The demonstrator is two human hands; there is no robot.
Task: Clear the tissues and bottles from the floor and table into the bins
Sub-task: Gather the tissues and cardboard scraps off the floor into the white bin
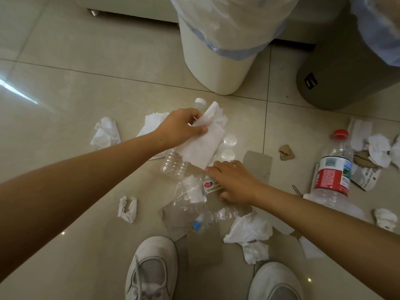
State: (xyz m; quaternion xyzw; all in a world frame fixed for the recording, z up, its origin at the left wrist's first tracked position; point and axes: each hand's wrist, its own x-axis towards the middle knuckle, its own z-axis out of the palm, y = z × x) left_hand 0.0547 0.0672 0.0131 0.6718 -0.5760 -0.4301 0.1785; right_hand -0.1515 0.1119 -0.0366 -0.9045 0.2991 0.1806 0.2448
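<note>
Two bins (218, 68) stand on the shiny tile floor (65, 87).
The left hand (180, 126) pinches a tissue (202, 146); the right hand (232, 181) reaches down, fingers spread wide.

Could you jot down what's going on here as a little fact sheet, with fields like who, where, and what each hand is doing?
who: a person in white shoes
where: tiled floor
left hand: grips a white tissue and a clear bottle
right hand: open, reaching into the litter
bins: white bin, grey bin
still on floor: red-capped bottle, crumpled tissues
</note>
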